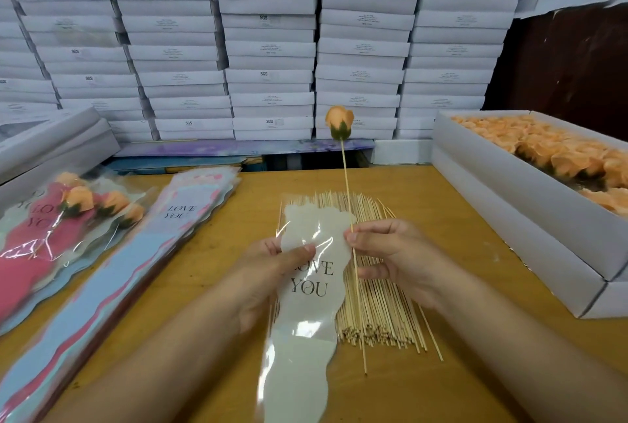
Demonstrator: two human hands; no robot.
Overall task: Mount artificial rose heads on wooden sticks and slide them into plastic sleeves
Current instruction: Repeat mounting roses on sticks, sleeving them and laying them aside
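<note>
While our right hand (394, 263) pinches the wooden stick (353, 252) between thumb and fingers (370, 271), the peach rose head (339, 121) sits mounted on the stick's far tip. We see the stick's long axis running almost straight from 6 o'clock up to 12 o'clock, leaning only slightly, with the flower end pointing away from us toward the stacked white boxes (268, 48) and the bare end pointing back toward us, low over the desk (452, 337).

Our left hand (272, 273) grips a pale plastic sleeve (306, 320) printed "LOVE YOU", thumb curled over its front near the upper part. The sleeve's long axis lies nearly parallel to the stick, its scalloped wide end toward 12 o'clock and its narrow end toward 6 o'clock. The stick runs along the sleeve's right edge; we cannot tell whether it has entered the sleeve at all.

Beneath both hands, a bundle of loose sticks (377, 307) lies on the desk, aligned the same way. At 9 o'clock we have a pile of empty sleeves (129, 269) in blue and pink, and farther out toward 9 o'clock, finished roses in sleeves (68, 218) rest on red ones. At 2 to 3 o'clock a long white box of rose heads (530, 218) stands open, filled with peach blooms.
</note>
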